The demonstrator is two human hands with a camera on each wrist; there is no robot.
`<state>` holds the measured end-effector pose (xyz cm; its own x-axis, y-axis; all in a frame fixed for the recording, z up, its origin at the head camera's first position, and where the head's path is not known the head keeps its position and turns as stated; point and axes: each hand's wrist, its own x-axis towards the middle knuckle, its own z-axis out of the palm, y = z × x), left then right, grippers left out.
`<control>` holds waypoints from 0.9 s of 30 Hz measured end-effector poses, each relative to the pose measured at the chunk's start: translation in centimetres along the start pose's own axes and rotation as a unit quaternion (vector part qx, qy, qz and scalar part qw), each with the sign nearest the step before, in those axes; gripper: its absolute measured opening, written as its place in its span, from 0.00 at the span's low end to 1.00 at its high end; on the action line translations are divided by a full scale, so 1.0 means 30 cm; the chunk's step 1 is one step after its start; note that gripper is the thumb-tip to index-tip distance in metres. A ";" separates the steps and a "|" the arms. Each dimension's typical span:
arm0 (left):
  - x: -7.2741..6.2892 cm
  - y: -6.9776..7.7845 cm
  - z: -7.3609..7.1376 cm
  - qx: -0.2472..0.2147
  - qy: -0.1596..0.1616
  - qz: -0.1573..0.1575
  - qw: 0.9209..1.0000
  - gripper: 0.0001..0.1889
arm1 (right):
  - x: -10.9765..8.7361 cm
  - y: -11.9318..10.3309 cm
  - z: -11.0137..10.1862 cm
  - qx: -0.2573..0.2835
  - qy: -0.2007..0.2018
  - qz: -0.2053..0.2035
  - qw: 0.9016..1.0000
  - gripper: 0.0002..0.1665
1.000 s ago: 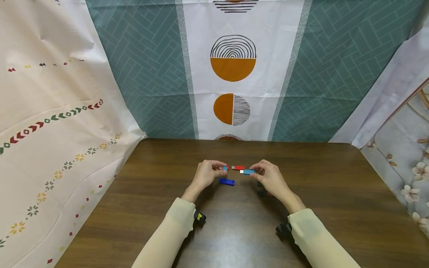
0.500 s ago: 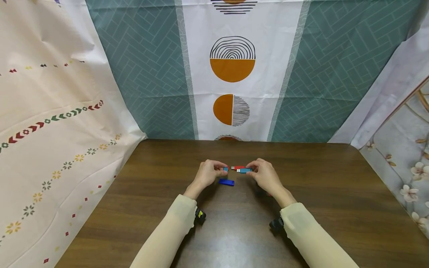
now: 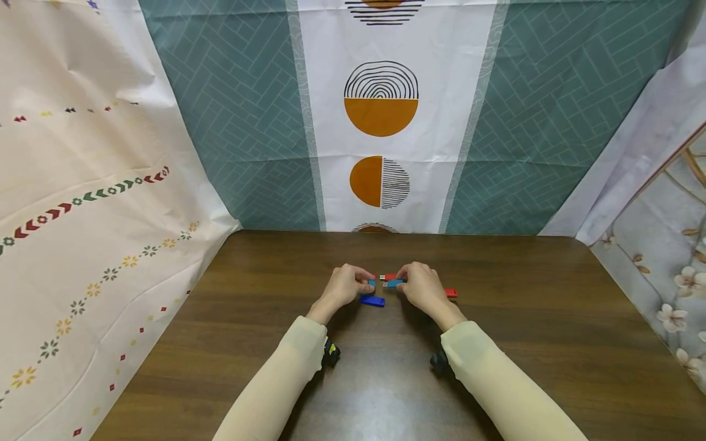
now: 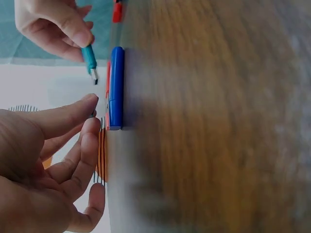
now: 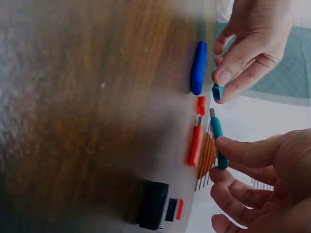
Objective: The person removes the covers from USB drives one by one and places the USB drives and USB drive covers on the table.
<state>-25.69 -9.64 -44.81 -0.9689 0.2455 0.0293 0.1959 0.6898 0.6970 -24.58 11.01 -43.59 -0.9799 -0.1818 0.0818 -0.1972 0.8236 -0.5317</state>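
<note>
My left hand [image 3: 342,286] pinches a small teal cap [image 5: 218,92] between thumb and fingertips; in its own wrist view the cap is mostly hidden. Opposite it, my right hand [image 3: 423,288] grips a teal USB flash drive [image 5: 217,128] by its rear end, the bare metal plug pointing left at the cap. A small gap separates plug and cap, both held above the table. Beneath lies a blue USB flash drive [image 3: 372,301]. Just behind, a red USB flash drive [image 5: 195,145] with its plug bare lies by its separate red cap [image 5: 201,105].
Partly behind my right hand, a black item [image 5: 153,206] lies on the brown table [image 3: 540,318], with a red piece [image 3: 451,293] beside it. A patterned cloth [image 3: 380,141] hangs along the table's far edge.
My right hand has moved left with the teal flash drive, bringing its plug closer to the cap. The left hand has barely moved and keeps its hold.
</note>
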 end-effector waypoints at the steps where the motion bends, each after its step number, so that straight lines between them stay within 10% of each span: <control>1: 0.000 -0.001 0.001 0.001 -0.003 -0.001 1.000 0.10 | 0.004 0.000 0.005 -0.009 -0.004 0.000 1.000 0.09; 27: 0.012 0.005 0.016 0.068 -0.007 0.007 0.998 0.09 | 0.035 -0.019 0.038 -0.103 -0.042 -0.028 0.993 0.04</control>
<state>-25.93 -9.13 -45.03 -0.9641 0.2642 0.0272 0.2283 0.7720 0.5932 -25.48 9.74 -44.17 -0.9629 -0.2682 0.0315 -0.2623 0.9016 -0.3438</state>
